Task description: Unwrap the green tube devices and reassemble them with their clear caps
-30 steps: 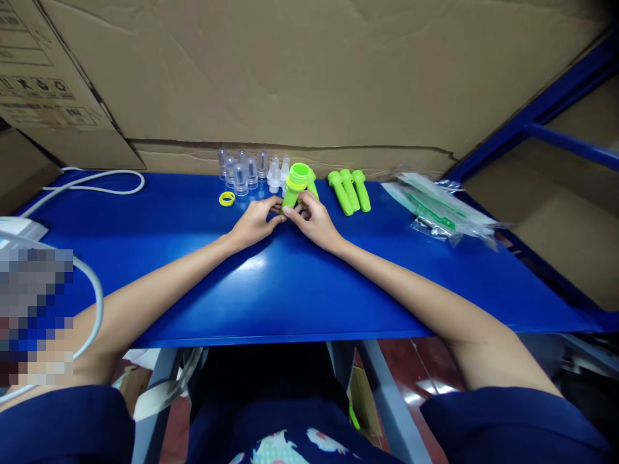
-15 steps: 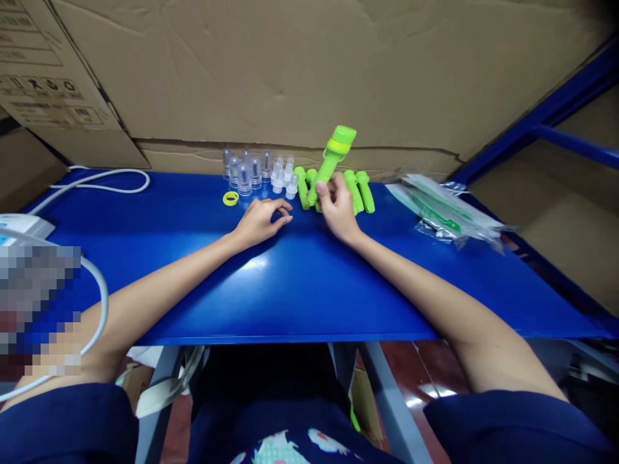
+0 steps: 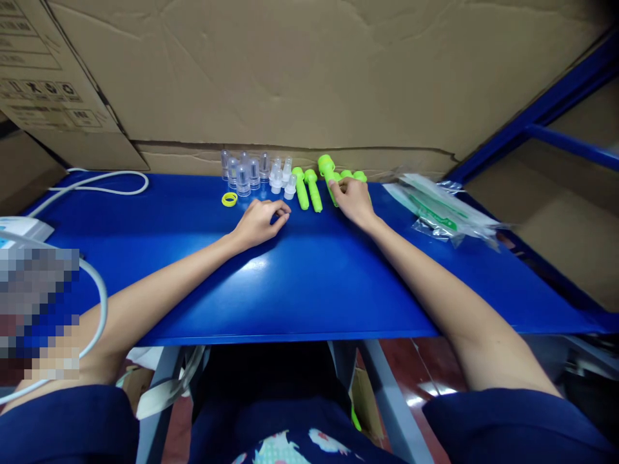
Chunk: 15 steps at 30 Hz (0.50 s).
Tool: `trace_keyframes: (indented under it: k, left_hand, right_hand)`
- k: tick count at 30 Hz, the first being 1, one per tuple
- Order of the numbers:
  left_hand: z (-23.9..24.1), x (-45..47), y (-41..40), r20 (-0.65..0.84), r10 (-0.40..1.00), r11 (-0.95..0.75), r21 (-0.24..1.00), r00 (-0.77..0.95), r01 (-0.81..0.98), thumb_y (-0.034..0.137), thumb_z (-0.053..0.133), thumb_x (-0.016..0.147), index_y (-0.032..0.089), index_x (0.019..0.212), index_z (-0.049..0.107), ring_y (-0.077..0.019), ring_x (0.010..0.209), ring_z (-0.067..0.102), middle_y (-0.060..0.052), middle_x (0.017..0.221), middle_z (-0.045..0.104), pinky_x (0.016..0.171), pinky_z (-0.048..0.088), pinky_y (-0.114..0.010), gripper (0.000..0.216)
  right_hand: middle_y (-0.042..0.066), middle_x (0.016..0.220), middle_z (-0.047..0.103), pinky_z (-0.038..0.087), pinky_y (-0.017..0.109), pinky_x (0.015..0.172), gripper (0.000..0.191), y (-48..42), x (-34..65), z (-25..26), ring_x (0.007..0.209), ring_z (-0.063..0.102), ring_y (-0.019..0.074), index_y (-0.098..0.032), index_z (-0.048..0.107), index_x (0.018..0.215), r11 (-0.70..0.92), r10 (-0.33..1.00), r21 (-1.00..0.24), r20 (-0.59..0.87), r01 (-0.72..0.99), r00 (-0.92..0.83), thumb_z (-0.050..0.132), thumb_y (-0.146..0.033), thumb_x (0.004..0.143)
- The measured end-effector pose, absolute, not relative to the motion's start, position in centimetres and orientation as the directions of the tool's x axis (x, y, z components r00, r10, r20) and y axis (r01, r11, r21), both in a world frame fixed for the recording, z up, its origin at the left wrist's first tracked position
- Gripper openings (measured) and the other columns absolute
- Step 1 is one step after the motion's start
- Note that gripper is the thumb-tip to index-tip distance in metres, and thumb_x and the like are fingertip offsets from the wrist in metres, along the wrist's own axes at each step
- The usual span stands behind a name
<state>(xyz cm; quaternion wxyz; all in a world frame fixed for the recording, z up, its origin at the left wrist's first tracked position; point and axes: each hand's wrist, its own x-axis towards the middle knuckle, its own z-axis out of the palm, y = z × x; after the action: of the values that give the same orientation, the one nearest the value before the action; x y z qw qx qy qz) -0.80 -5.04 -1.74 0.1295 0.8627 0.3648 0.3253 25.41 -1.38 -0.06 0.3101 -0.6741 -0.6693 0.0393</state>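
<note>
My right hand [image 3: 354, 200] lies over a row of green plastic tubes [image 3: 358, 175] at the back of the blue table [image 3: 300, 277], its fingers on the green tube with a yellow-ringed cap [image 3: 327, 169] that it has laid flat. Two more green tubes [image 3: 307, 188] lie just left of it. My left hand [image 3: 260, 221] rests on the table with fingers loosely curled and nothing in it, below a cluster of clear and white small caps [image 3: 256, 173]. A yellow ring [image 3: 229, 199] lies to the left of that hand.
Clear plastic bags [image 3: 442, 209] lie at the right of the table. A white cable [image 3: 97, 183] and a white device [image 3: 19, 229] sit at the left. Cardboard boxes [image 3: 300, 77] wall off the back. A blue shelf frame [image 3: 556, 122] runs along the right.
My right hand lifted the assembled green tube away from my left hand, swung it right and laid it down beside the other green tubes. My left hand stayed on the table.
</note>
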Motion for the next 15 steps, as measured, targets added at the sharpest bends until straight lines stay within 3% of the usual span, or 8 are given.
trace_keyframes:
  k: [3,6,11,15]
  left_hand:
    - [-1.7,-0.9,-5.1,0.457,0.718,-0.696,0.458,0.525,0.553,0.017,0.058,0.095,0.015,0.105,0.073,-0.0221,0.096,0.078,-0.008,0.099,0.082,0.088,0.055,-0.034,0.019]
    - [-1.6,-0.9,-5.2,0.458,0.712,-0.702,0.448,0.532,0.553,0.015,0.057,0.093,0.014,0.105,0.073,-0.0224,0.096,0.077,-0.009,0.099,0.082,0.089,0.055,-0.035,0.020]
    - [-1.6,-0.9,-5.1,0.449,0.713,-0.701,0.431,0.539,0.569,0.013,0.057,0.092,0.014,0.104,0.073,-0.0225,0.096,0.077,-0.008,0.099,0.082,0.089,0.055,-0.036,0.021]
    - [-1.5,-1.0,-5.2,0.440,0.721,-0.692,0.420,0.534,0.587,0.011,0.057,0.092,0.013,0.104,0.073,-0.0230,0.096,0.077,-0.008,0.100,0.082,0.089,0.055,-0.037,0.021]
  right_hand:
    - [0.012,0.079,0.066,0.052,0.042,0.083,0.030,-2.1,24.7,0.0,0.083,0.067,0.0306,-0.011,0.065,0.112,0.022,0.943,-0.372,0.317,0.928,0.105,0.051,-0.035,0.101]
    - [0.016,0.093,0.070,0.053,0.044,0.085,0.046,-2.7,24.2,0.2,0.094,0.071,0.0347,-0.008,0.052,0.139,-0.038,0.955,-0.316,0.267,0.948,0.128,0.050,-0.036,0.102]
    - [0.018,0.107,0.073,0.054,0.042,0.086,0.049,-3.4,23.7,0.7,0.105,0.072,0.0347,-0.009,0.043,0.147,-0.028,0.978,-0.271,0.193,0.962,0.082,0.046,-0.034,0.105]
    - [0.017,0.122,0.073,0.054,0.042,0.088,0.040,-3.8,23.4,1.0,0.113,0.071,0.0352,-0.014,0.054,0.138,-0.024,0.984,-0.163,0.170,0.986,0.052,0.045,-0.034,0.106]
